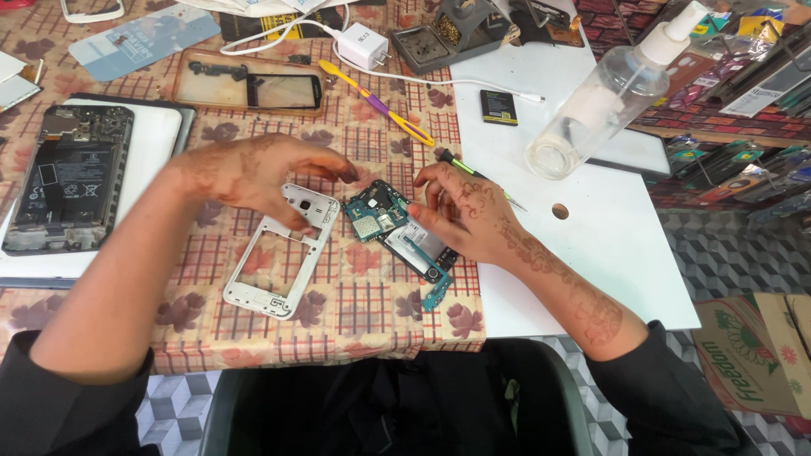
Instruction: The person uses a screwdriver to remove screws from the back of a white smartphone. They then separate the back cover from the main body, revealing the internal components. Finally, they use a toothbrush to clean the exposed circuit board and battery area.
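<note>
1. Nearest the camera are the person's two dark sleeves (76, 397) at the bottom edge, with both forearms reaching up over the worktop (355, 329), which wears a checked cloth with a leaf pattern.
2. The right hand (469, 215) rests on a phone circuit board (404, 236), fingertips pressing its upper right part. The grip is narrow and pinched down on the board; a thin green-handled tool (460, 166) pokes out from behind the fingers, though whether the hand holds it I cannot tell.
3. The left hand (253, 173) hovers with fingers curled loosely and apart, the thumb just touching the top of a white phone mid-frame (283, 253); it clasps nothing.
4. The board lies flat at the middle of the cloth, just right of the frame and touching its top corner.
5. Handling, as I judge it: the board looks light, thin, stiff and fragile, with exposed chips and a ribbon tail. It is best taken by its bare edges, not by the components.
6. Its long axis runs diagonally, from upper left down to lower right, the narrow blue tail pointing toward the person.
7. Around: an opened dark phone (72, 177) on a white tray at left, a clear spray bottle (600, 101) on a white board at right, yellow-purple tweezers (380, 105) above.
</note>
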